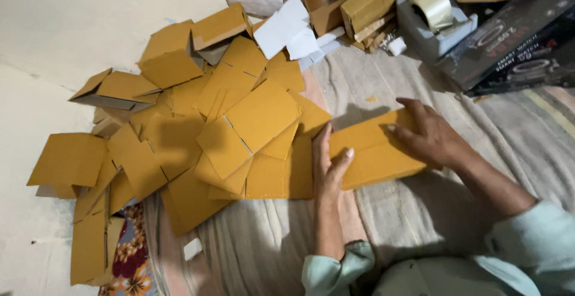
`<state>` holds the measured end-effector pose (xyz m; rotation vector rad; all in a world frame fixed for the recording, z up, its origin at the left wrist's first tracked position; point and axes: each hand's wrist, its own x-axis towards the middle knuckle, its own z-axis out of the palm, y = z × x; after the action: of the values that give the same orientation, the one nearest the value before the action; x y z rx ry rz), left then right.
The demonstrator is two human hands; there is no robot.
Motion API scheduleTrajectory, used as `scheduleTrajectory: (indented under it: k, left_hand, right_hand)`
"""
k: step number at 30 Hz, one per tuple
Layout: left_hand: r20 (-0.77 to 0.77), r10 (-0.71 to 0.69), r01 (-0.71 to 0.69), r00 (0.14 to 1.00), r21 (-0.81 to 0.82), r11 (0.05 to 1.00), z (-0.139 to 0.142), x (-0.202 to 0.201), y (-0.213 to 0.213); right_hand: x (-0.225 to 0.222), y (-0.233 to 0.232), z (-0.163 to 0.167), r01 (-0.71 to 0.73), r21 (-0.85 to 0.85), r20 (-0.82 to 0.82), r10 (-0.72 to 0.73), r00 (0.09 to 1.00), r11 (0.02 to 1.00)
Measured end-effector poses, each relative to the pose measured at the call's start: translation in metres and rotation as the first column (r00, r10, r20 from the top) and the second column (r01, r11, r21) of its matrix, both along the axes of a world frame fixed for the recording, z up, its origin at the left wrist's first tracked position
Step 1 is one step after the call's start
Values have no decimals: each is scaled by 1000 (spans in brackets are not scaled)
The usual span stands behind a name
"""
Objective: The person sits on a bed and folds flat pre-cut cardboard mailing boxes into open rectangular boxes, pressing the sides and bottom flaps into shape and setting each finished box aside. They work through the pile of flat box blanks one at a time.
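Both hands press one flat cardboard box (374,149) on the striped cloth (419,224): left hand (328,164) clasps its left end, right hand (428,137) lies spread on top. Just beside it, the loose cardboard pile (209,134) could slide if nudged.

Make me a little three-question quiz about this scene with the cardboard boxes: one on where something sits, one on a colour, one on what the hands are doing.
1. Where is the tape dispenser?
A. top right, beyond the hands
B. bottom left
C. in the left hand

2. What colour is the flat box under the hands?
A. white
B. yellow-brown
C. black

3. How do the hands meet that box?
A. both hover above it
B. only one touches it
C. both press on it

Answers: 1 A, it sits at the far right by the dark cartons. 2 B, like the pile of flat boxes. 3 C, the left hand grips its end and the right hand lies on top.
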<state>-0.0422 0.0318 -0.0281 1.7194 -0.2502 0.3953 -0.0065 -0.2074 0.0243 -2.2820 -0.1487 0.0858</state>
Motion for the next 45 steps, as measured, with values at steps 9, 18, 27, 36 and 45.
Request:
scheduleTrajectory:
  k: [9, 18, 27, 36, 45]
  left_hand:
    - [-74, 109, -83, 991, 293, 952, 5, 29, 0]
    - [-8, 88, -84, 996, 225, 971, -15, 36, 8]
    - [-165, 416, -167, 894, 738, 654, 17, 25, -25]
    - [17, 398, -208, 917, 873, 441, 29, 14, -41]
    - [35, 317, -170, 948, 896, 410, 30, 50, -39]
  right_hand:
    - [37, 26, 5, 0, -554, 124, 83, 989, 832]
    - [-8, 103, -21, -92, -749, 293, 453, 842, 656]
    - [19, 21, -28, 208, -679, 431, 153, 890, 704]
    - [24, 21, -26, 208, -608, 503, 169, 847, 766]
    - [53, 62, -4, -208, -565, 371, 471, 800, 799]
